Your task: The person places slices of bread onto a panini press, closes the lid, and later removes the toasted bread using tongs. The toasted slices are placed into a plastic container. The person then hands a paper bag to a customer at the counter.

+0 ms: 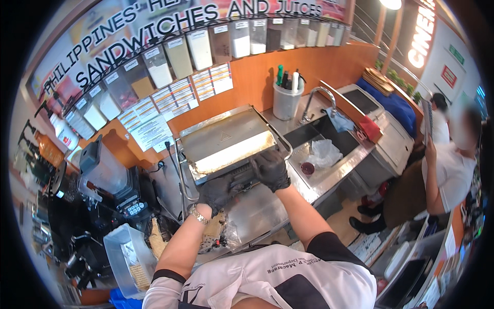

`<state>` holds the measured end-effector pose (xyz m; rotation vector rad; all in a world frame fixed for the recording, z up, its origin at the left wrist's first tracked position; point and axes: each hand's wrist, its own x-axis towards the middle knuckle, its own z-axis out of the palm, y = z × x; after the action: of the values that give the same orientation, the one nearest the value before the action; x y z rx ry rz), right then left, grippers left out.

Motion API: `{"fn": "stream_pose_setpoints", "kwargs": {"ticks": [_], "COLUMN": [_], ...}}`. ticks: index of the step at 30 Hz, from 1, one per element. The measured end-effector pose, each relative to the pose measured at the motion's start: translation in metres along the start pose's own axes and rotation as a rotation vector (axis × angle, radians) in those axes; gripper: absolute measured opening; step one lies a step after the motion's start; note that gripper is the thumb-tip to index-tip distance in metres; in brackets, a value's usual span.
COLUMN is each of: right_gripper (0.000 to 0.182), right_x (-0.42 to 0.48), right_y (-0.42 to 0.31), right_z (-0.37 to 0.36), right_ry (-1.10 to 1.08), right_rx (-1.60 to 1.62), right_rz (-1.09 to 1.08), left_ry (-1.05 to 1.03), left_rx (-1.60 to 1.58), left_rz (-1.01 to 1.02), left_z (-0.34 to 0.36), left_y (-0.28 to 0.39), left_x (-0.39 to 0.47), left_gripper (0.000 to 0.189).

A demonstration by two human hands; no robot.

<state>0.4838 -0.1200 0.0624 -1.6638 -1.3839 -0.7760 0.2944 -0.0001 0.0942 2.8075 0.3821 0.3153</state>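
Before me on the steel counter stands a contact grill (227, 135) with a flat metal lid and a curved side handle bar. My left hand (218, 193), in a black glove, is at the grill's front left edge; what its fingers hold is hidden. My right hand (270, 168), gloved too, is at the grill's front right corner with its fingers curled; whether it grips the edge cannot be seen. Below my left hand a clear plastic wrapper (233, 235) and a flat brown item (214, 228) lie on the counter.
A blender (106, 166) stands at left, above a clear plastic bin (127, 255) with ridged food inside. Right of the grill are a utensil bucket (286, 100) and a sink (347, 141) holding a plastic bag (324, 154). Another person (417, 185) stands at far right.
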Motion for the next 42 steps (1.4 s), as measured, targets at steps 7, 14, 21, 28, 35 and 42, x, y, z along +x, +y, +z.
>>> {"fn": "stream_pose_setpoints", "kwargs": {"ticks": [7,14,21,28,35,42], "right_gripper": [0.027,0.027,0.022,0.019,0.038,0.04], "right_x": [-0.006,-0.01,-0.019,-0.042,-0.311,-0.626], "right_y": [0.014,0.022,0.05,0.019,-0.016,-0.17], "right_z": [0.009,0.011,0.015,-0.022,-0.141,-0.294], "right_ry": [-0.012,0.047,-0.041,0.064,-0.69,-1.042], "right_rx": [0.053,0.109,0.147,0.168,-0.015,0.015], "right_rz": [-0.083,-0.17,-0.26,-0.169,0.874,2.022], "left_ry": [-0.106,0.05,-0.095,-0.109,0.061,-0.296], "left_rx": [0.099,0.143,-0.077,0.287,-0.225,-0.885], "left_rz": [-0.283,-0.164,-0.202,-0.174,0.272,-0.146], "left_z": [0.007,0.021,0.012,0.032,0.048,0.096], "left_y": [0.019,0.016,0.037,-0.026,0.072,0.117], "left_x": [0.004,-0.001,0.028,0.004,-0.03,-0.058], "left_gripper": [0.053,0.049,0.057,0.067,0.039,0.017]}}
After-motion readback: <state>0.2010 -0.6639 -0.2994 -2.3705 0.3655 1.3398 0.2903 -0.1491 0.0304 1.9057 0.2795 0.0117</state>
